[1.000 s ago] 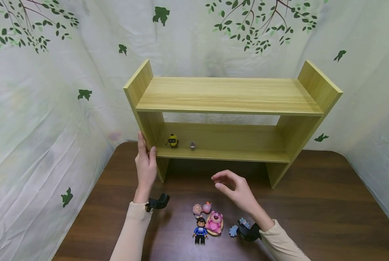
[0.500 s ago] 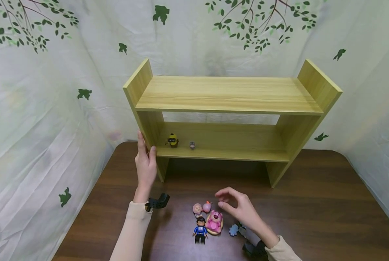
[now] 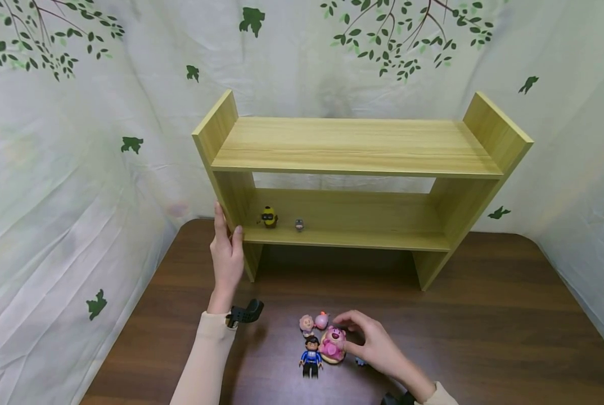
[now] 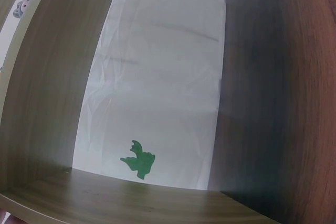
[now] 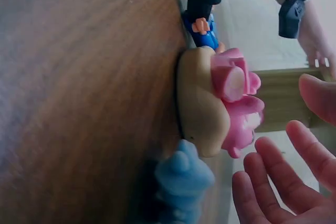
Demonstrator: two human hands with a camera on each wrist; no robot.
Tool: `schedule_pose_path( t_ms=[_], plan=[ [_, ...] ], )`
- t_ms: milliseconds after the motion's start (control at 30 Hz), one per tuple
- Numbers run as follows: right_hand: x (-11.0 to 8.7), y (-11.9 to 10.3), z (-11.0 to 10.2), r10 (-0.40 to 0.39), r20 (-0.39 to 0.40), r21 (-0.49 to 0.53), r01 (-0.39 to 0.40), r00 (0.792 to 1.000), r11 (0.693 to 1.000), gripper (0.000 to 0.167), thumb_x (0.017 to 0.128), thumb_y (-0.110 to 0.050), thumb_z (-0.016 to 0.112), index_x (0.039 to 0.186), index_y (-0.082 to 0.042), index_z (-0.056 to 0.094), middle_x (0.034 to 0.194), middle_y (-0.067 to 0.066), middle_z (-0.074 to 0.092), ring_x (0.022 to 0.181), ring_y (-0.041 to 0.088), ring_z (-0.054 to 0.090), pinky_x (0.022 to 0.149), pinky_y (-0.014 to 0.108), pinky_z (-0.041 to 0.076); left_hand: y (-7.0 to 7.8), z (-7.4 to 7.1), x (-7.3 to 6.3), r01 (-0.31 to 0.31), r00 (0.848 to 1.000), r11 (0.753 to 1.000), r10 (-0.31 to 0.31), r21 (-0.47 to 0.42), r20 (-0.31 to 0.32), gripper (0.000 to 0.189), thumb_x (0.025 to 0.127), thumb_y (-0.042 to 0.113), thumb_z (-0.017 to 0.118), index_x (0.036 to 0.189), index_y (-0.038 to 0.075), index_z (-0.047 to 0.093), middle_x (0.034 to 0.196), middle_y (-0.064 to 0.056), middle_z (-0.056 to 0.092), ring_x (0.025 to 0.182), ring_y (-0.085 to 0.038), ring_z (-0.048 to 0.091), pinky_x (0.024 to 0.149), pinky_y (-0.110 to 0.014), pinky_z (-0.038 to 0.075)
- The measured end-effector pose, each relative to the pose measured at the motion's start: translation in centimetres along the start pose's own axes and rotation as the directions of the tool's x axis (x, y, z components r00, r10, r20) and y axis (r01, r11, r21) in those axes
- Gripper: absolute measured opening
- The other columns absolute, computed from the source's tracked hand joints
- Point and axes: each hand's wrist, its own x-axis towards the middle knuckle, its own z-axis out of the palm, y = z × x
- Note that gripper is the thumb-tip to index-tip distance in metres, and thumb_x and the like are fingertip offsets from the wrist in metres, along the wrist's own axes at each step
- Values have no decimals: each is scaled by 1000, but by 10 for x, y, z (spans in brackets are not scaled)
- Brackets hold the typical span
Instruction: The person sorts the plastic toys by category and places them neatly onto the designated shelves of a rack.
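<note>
My left hand (image 3: 226, 259) holds the left side panel of a two-tier wooden shelf (image 3: 357, 147), thumb at the front edge and fingers along the outside. On the table, a pink bear figure (image 3: 333, 344) sits on a tan base. Around it, but apart from it in the right wrist view, are the spread thumb and fingers of my right hand (image 3: 378, 346). Touching the bear's left side is a toy man (image 3: 311, 358) in blue. A light blue toy (image 5: 184, 179) lies beside the base, mostly hidden by my right hand in the head view.
On the lower tier stand a yellow-and-dark figure (image 3: 269, 217) and a tiny grey figure (image 3: 299, 225). Behind the bear lie a round pink toy (image 3: 321, 320) and a pinkish figure (image 3: 306, 324). A leaf-printed cloth (image 3: 130, 90) hangs around the brown table (image 3: 509, 315).
My right hand has come down and nearer from in front of the shelf to the pink bear, now covering most of the blue toys. My left hand stays on the shelf panel.
</note>
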Motion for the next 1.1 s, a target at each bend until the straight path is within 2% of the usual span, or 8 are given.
schedule_pose_path(
  t_ms=[167, 333, 433, 600, 833, 1100],
  plan=[
    [-5, 2, 6, -24, 12, -45, 24, 1000, 999, 36, 82, -22, 78, 113, -11, 63, 111, -3, 59, 102, 18, 59, 88, 36, 48, 0, 0, 0, -2, 1000, 1000, 2, 1, -1, 75, 99, 2, 48, 154, 39, 12, 119, -25, 54, 59, -21, 34, 58, -33, 29],
    [-7, 2, 11, -39, 22, -113, 41, 999, 993, 40, 79, -24, 80, 113, -14, 63, 111, -5, 58, 101, 14, 57, 87, 36, 48, -1, 1, 0, 12, 1000, 1000, -12, -2, 2, 74, 100, 3, 48, 153, 40, 12, 133, -23, 50, 72, -28, 47, 62, -33, 35],
    [-8, 3, 14, -44, 17, -143, 46, 999, 989, 42, 76, -22, 82, 113, -14, 62, 111, -5, 58, 101, 12, 56, 87, 36, 48, -2, 0, 0, 14, 1000, 1000, -14, -7, 2, 74, 100, 4, 48, 153, 41, 13, 137, -22, 47, 78, -30, 50, 64, -32, 38],
    [-10, 4, 18, -30, -1, -183, 30, 1000, 983, 47, 72, -18, 84, 112, -16, 61, 110, -8, 56, 101, 10, 55, 86, 35, 47, -2, 0, -1, 11, 1000, 1000, -11, -9, 1, 75, 100, 3, 47, 153, 42, 12, 135, -23, 48, 68, -27, 45, 60, -28, 34],
    [-10, 7, 23, -45, -11, -196, 42, 999, 980, 52, 68, -18, 86, 112, -16, 59, 109, -10, 55, 98, 9, 52, 84, 32, 45, -2, 0, -1, 9, 1000, 1000, -9, -14, -3, 76, 99, 2, 48, 153, 42, 13, 137, -22, 47, 79, -30, 50, 64, -29, 37],
    [-8, 5, 22, -43, -50, -195, 32, 998, 980, 49, 67, -8, 85, 110, -17, 62, 106, -11, 59, 97, 11, 55, 83, 35, 47, -2, 1, -1, 3, 1000, 1000, -3, -16, -11, 78, 98, -1, 50, 153, 40, 13, 136, -24, 47, 78, -30, 50, 63, -31, 37]
  ],
)
